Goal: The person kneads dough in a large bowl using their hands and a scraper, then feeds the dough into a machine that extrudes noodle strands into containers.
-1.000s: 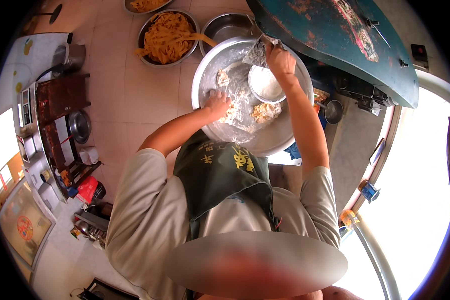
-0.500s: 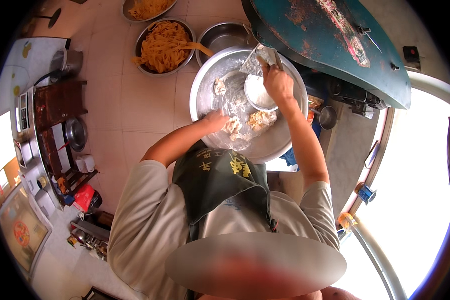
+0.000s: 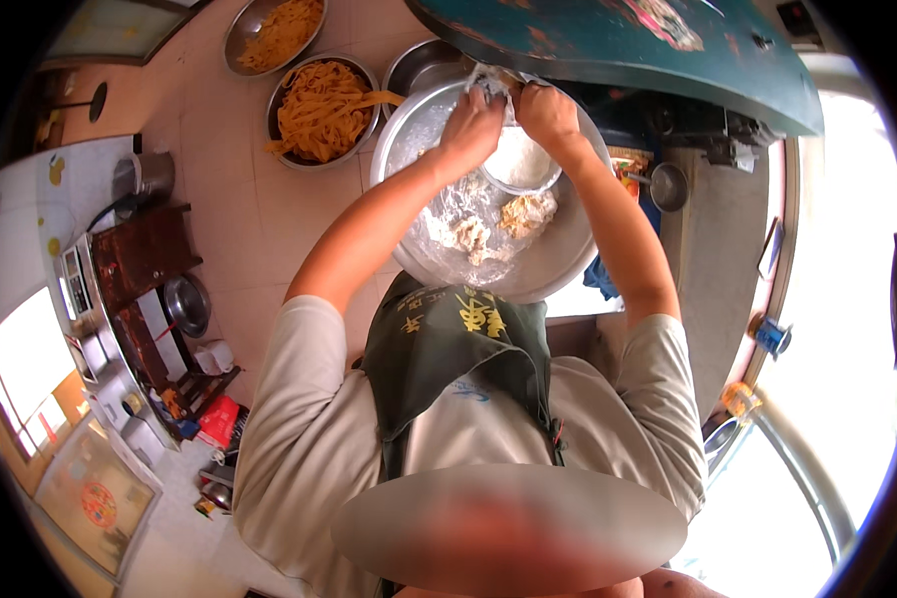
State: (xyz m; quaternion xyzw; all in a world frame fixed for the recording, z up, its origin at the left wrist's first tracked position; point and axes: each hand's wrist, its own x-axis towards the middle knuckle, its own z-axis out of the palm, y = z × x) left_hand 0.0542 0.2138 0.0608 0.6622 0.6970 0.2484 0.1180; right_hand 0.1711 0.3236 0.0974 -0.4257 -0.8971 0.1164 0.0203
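At the upper part of a large steel basin (image 3: 394,234), my right hand (image 3: 546,118) grips a floury metal scraper (image 3: 493,80). My left hand (image 3: 473,135) is beside it, fingers curled against the scraper's blade; their exact hold is partly hidden. Just below both hands a smaller bowl of white flour (image 3: 523,159) sits inside the basin. Lumps of pale dough (image 3: 528,214) and a rougher floury lump (image 3: 473,237) lie lower in the basin, among scattered flour.
Bowls of flat orange noodles (image 3: 319,115) (image 3: 274,35) and a dark steel bowl (image 3: 414,65) stand behind the basin. A rusty green machine (image 3: 747,75) overhangs the upper right, with a small pan (image 3: 668,186) below. A dark wooden stand (image 3: 140,259) is at left.
My left hand has risen from the dough at the basin's lower left to the scraper beside my right hand. My right hand has shifted slightly upward with the scraper.
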